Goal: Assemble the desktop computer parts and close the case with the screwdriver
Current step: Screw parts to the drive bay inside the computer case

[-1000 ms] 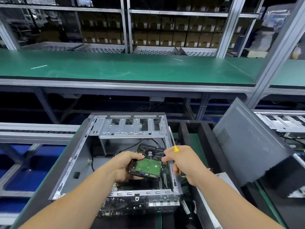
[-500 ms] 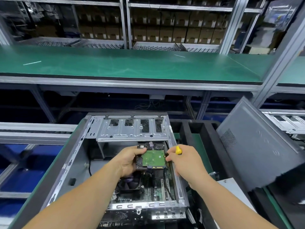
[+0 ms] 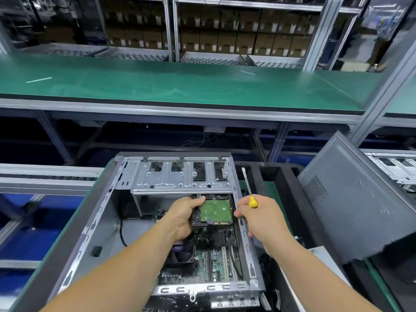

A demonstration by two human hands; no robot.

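Moved since the earlier frames: drive [image 3: 215, 210], from a tilted hold over the middle of the case [image 3: 105, 224] to a flatter position at the mouth of the bay, under the cage [image 3: 180, 176]; right hand [image 3: 262, 218], off the drive edge.

Case: open, lying flat. Landmark for all entries.
Side panel [image 3: 358, 203]: right of the case, leaning, not fitted. Closing is judged a late step.
Cage: far end of the case, steel.
Drive: board up, partly under the cage, connectors toward the near end. Judged mid-insertion, not yet seated.
Left hand [image 3: 182, 218]: inside the case, fingers curled round the drive's left edge.
Right hand: at the case's right rail, just beside the drive, wrapped on the screwdriver [image 3: 248, 190]; forefinger reaching toward the drive.
Screwdriver: yellow handle, shaft pointing to the far end, now showing its full length.
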